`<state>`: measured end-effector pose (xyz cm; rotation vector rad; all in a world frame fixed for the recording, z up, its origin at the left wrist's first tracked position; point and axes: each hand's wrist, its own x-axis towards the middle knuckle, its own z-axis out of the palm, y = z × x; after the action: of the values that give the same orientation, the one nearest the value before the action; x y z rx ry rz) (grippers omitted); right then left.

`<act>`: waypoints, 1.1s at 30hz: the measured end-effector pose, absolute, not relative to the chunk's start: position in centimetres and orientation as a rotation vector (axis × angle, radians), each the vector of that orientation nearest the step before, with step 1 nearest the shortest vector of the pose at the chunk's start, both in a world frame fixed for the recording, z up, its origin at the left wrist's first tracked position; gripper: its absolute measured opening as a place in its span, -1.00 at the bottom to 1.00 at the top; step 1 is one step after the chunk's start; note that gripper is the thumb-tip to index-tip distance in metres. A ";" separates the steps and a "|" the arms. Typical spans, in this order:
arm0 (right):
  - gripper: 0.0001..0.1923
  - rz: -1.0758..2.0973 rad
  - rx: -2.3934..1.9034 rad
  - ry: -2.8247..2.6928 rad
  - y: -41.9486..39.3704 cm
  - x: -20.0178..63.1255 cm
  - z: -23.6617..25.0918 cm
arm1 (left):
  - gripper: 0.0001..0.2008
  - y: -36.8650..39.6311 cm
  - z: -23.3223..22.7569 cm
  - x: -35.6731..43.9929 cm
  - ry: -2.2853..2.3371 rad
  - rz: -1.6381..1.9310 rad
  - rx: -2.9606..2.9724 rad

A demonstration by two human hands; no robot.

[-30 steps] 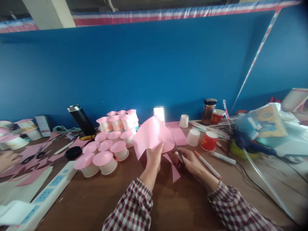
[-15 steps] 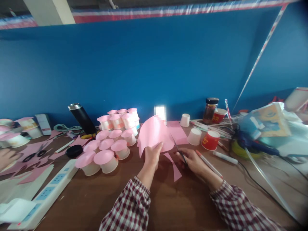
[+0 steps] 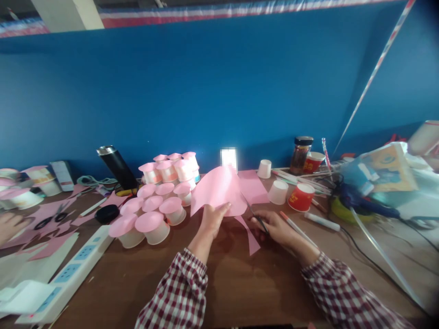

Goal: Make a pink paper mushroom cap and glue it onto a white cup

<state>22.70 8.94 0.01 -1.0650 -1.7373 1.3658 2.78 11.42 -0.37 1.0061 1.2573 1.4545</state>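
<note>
My left hand (image 3: 213, 225) pinches the lower edge of a curved sheet of pink paper (image 3: 214, 189), thumb on top and the other fingers hidden beneath. In my right hand (image 3: 272, 227) is a pair of scissors (image 3: 255, 214), its blades pointing up and left at the sheet's right edge. A narrow pink strip (image 3: 252, 240) hangs below the blades; whether it is still joined to the sheet is unclear. Behind the scissors lies another flat pink sheet (image 3: 254, 185). Paper cups with pink paper tops (image 3: 151, 224) stand in rows left of my left hand.
A power strip (image 3: 73, 272) lies at the left front, near scraps and another pair of scissors (image 3: 51, 218). Another person's hand (image 3: 12, 226) is at the left edge. Rightward are a red cup (image 3: 301, 197), a white marker (image 3: 321, 221), a jar (image 3: 302, 155) and a blue glue gun (image 3: 368, 205).
My left hand and the pink sheet have shifted slightly left, and the sheet has tilted flatter. My right hand with the scissors has barely moved.
</note>
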 end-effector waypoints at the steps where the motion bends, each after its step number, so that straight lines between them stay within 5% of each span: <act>1: -0.67 1.374 -1.061 -1.727 8.9 22.7 0.0 | -0.59 11.3 -0.4 2.9 1.252 1.437 1.016; 33: -0.63 1.387 -1.098 -1.814 8.9 23.6 1.1 | -0.66 10.8 0.5 2.3 1.132 1.354 0.980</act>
<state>23.62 8.93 1.13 -1.0982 -1.8140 1.3870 2.29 10.80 0.54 0.9804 1.1321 1.3536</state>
